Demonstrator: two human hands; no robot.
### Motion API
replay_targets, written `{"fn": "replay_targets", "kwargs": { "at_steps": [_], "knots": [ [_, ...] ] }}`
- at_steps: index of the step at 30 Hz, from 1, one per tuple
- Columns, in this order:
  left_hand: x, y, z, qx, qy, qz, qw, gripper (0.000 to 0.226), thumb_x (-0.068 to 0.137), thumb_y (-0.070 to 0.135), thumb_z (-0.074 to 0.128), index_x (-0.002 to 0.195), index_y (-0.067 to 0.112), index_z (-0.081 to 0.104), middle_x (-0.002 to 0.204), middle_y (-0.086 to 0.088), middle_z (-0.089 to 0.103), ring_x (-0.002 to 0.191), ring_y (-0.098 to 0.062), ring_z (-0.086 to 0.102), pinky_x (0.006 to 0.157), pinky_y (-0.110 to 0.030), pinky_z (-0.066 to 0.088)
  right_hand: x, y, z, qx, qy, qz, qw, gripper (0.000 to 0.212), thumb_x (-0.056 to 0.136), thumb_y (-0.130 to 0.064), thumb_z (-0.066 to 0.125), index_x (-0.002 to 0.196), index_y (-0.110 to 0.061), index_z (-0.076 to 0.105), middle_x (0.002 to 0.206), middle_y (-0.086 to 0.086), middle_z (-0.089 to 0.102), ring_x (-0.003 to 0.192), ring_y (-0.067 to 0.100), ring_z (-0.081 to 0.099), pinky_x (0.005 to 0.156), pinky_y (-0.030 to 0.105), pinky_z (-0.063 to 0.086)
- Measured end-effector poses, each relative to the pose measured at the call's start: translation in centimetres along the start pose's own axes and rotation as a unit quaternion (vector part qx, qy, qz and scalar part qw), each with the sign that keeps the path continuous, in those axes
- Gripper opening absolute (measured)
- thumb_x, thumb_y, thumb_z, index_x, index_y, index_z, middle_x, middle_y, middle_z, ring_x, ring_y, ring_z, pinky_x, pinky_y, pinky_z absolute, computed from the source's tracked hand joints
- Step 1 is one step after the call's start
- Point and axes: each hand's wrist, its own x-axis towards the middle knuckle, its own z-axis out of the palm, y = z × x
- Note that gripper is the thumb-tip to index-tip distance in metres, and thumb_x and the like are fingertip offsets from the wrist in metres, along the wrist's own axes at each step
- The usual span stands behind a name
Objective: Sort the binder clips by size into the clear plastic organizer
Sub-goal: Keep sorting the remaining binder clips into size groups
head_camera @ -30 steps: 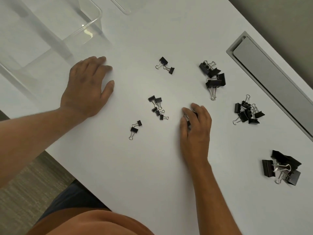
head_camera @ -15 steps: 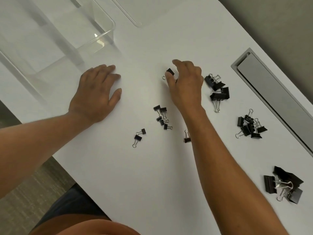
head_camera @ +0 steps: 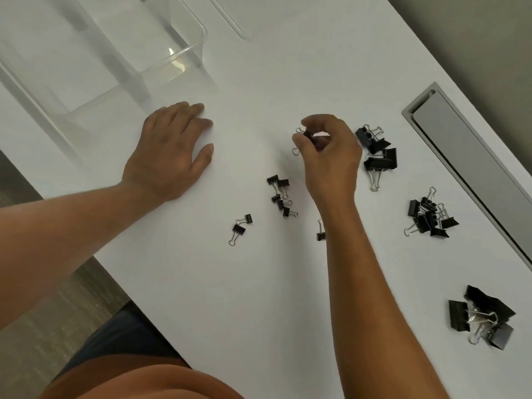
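Note:
My right hand (head_camera: 328, 156) pinches small black binder clips (head_camera: 309, 137) just above the white table, their wire handles sticking out to the left. My left hand (head_camera: 169, 151) lies flat on the table, holding nothing, in front of the clear plastic organizer (head_camera: 184, 50) at the top left. A cluster of small clips (head_camera: 280, 194) sits between my hands. Two small clips (head_camera: 241, 227) lie nearer me, and a single one (head_camera: 321, 234) lies beside my right forearm. Medium clips (head_camera: 378, 152) lie right of my hand, and several more medium clips (head_camera: 430, 217) lie further right. Large clips (head_camera: 480, 321) lie at the lower right.
A grey cable-tray lid (head_camera: 472, 165) is set into the table at the right. The table's (head_camera: 230, 283) near edge runs diagonally at the lower left, with floor beyond it. A clear plastic rim (head_camera: 230, 21) lies at the top.
My right hand left one small clip by the forearm, reached to the far pair of small clips and lifted them off the table. My left hand stayed flat.

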Motion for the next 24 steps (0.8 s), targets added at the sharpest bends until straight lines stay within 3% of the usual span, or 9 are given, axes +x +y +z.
{"fn": "replay_targets", "kwargs": {
  "at_steps": [4,8,11,13,15,17,20,22,24],
  "knots": [
    [-0.1,-0.1,0.1,-0.003,0.001,-0.001,1.000,0.042,0.105,0.037,0.048,0.137,0.011,0.056,0.155,-0.011,0.050,0.146,-0.036,0.042,0.121,-0.050,0.028,-5.4,3.5,-6.0,-0.012,0.084,0.120,0.989,0.014,0.092,-0.017,0.075,0.106,-0.022,0.073,0.099,-0.010,0.074,0.086,0.004,0.070,0.084,0.029,0.059],
    [0.0,-0.1,0.3,0.000,-0.004,0.000,1.000,0.040,0.105,0.036,0.049,0.137,0.012,0.055,0.156,-0.011,0.049,0.147,-0.036,0.041,0.121,-0.050,0.027,-9.4,7.0,-7.3,-0.031,0.078,0.147,0.986,0.012,0.094,-0.023,0.075,0.099,-0.034,0.071,0.098,-0.012,0.072,0.096,0.016,0.070,0.088,0.043,0.059],
    [-0.1,-0.2,0.4,-0.002,0.004,0.005,1.000,0.040,0.105,0.036,0.049,0.137,0.012,0.055,0.156,-0.010,0.049,0.146,-0.036,0.042,0.120,-0.050,0.027,-10.3,7.9,-6.9,-0.028,0.070,0.125,0.989,0.017,0.098,-0.023,0.071,0.097,-0.040,0.070,0.104,-0.011,0.069,0.099,0.014,0.069,0.086,0.024,0.055],
    [-0.2,-0.3,0.5,0.002,0.009,0.008,1.000,0.040,0.106,0.035,0.050,0.137,0.012,0.055,0.156,-0.011,0.050,0.146,-0.036,0.042,0.121,-0.049,0.027,-10.6,7.8,-6.7,0.008,0.100,0.117,0.988,0.012,0.101,-0.016,0.066,0.107,-0.025,0.072,0.111,0.000,0.070,0.096,0.007,0.068,0.083,0.019,0.053],
    [-0.1,-0.3,0.5,0.002,0.010,0.008,1.000,0.039,0.106,0.035,0.051,0.137,0.012,0.055,0.155,-0.011,0.050,0.146,-0.036,0.043,0.121,-0.049,0.027,-11.0,7.6,-6.8,0.004,0.131,0.086,0.988,0.015,0.103,-0.012,0.060,0.114,-0.014,0.070,0.117,0.002,0.068,0.106,0.009,0.065,0.086,0.019,0.051],
    [-0.1,-0.4,0.4,-0.002,0.010,0.006,1.000,0.039,0.106,0.035,0.051,0.137,0.012,0.055,0.155,-0.011,0.050,0.145,-0.036,0.043,0.121,-0.049,0.027,-11.8,8.0,-6.6,-0.064,0.106,0.039,0.992,0.026,0.102,-0.020,0.060,0.128,-0.016,0.065,0.133,0.000,0.060,0.129,0.017,0.055,0.101,0.024,0.047],
    [-0.2,-0.4,0.5,-0.002,0.008,0.006,1.000,0.039,0.106,0.036,0.050,0.137,0.013,0.055,0.155,-0.010,0.050,0.146,-0.036,0.042,0.121,-0.048,0.027,-12.7,8.9,-5.6,-0.204,-0.021,-0.011,0.979,0.056,0.099,-0.045,0.064,0.150,-0.026,0.050,0.160,-0.002,0.038,0.155,0.024,0.025,0.126,0.044,0.027],
    [-0.1,-0.4,0.5,-0.004,0.006,0.005,1.000,0.041,0.105,0.037,0.049,0.137,0.013,0.055,0.155,-0.010,0.050,0.146,-0.035,0.041,0.121,-0.048,0.026,-13.0,9.4,-4.9,-0.242,-0.051,-0.024,0.969,0.053,0.101,-0.046,0.062,0.149,-0.028,0.052,0.164,-0.003,0.035,0.159,0.023,0.017,0.129,0.051,0.018],
    [-0.1,-0.4,0.5,-0.006,0.004,0.003,1.000,0.042,0.105,0.038,0.047,0.137,0.013,0.055,0.156,-0.010,0.050,0.146,-0.035,0.041,0.121,-0.047,0.026,-13.0,10.0,-4.5,-0.204,-0.031,-0.026,0.978,0.039,0.105,-0.036,0.058,0.142,-0.024,0.059,0.161,-0.004,0.040,0.158,0.021,0.020,0.122,0.056,0.033]
  ]
}}
